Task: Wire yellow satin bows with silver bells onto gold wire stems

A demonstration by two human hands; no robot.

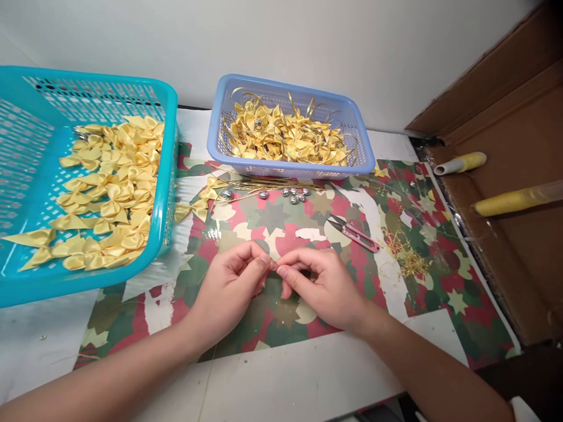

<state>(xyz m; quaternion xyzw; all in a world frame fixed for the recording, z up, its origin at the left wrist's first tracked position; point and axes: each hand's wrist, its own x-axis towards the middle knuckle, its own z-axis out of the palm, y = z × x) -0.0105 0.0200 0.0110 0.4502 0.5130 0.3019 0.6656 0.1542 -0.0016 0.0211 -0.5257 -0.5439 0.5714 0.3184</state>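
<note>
My left hand (233, 284) and my right hand (323, 284) meet over the patterned sheet, fingertips almost touching. Both are closed in a pinch on a thin cord (273, 263), of which only a short bit shows between them; the rest is hidden by the fingers. Beyond them lie several gold cords (268, 184) in a loose bundle. Small silver bells (294, 199) sit beside the cords, several grouped and others apart. Two yellow satin bows (192, 210) rest to the left, near the teal basket. Pink-handled thread snips (354, 232) lie beyond my right hand.
A teal basket (169, 193) full of yellow bows stands at left. At the back, a blue basket (290, 168) holds bows with gold cords and bells. Gold cord scraps (407, 255) litter the right side. A cardboard wall (505, 252) with two yellow-wrapped tubes borders the right.
</note>
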